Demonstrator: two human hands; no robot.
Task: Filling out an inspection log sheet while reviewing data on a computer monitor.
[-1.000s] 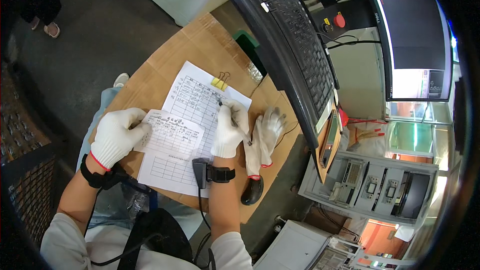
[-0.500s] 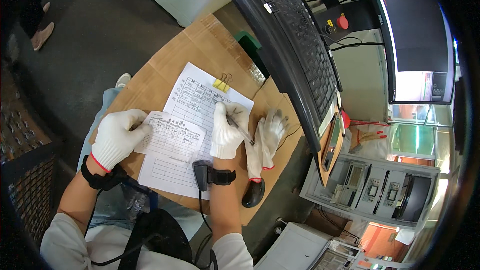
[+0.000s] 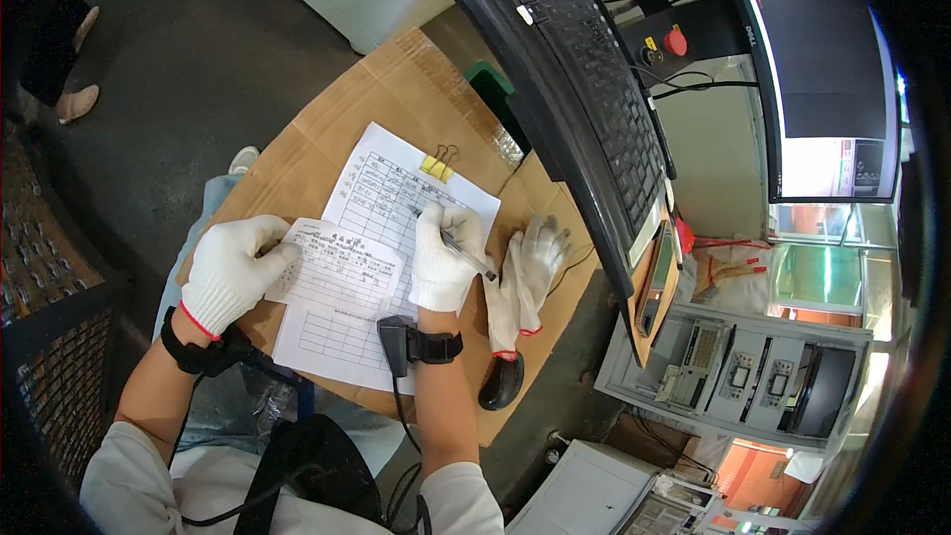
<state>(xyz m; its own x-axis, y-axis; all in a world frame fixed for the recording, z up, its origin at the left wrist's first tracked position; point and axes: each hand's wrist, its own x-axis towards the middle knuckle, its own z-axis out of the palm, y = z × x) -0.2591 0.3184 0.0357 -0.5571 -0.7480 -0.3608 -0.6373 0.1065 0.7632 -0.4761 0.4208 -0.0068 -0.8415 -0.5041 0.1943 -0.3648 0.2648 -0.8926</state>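
White knit gloves cover both of my hands. My right hand [image 3: 444,256] grips a pen [image 3: 470,257], its tip against a printed form with a table [image 3: 369,176]; handwriting fills the upper rows. A yellow binder clip [image 3: 437,167] sits on the form's upper right edge. My left hand [image 3: 234,261] pinches the left edge of a smaller paper slip [image 3: 347,272], which lies over the lower part of the form. Just right of my right hand rests a pair of spare white gloves [image 3: 530,272] with red cuffs.
The cardboard-covered tabletop [image 3: 327,109] holds the papers. A black mouse [image 3: 502,382] lies below the spare gloves. Beyond, a black keyboard [image 3: 584,69] slants across on its tray, near a red emergency button [image 3: 675,43] and a monitor [image 3: 832,69]. Another person's feet [image 3: 79,102] show at far left.
My right hand with the pen has shifted slightly left on the form. My left hand stays on the slip. The other person's feet have moved a little.
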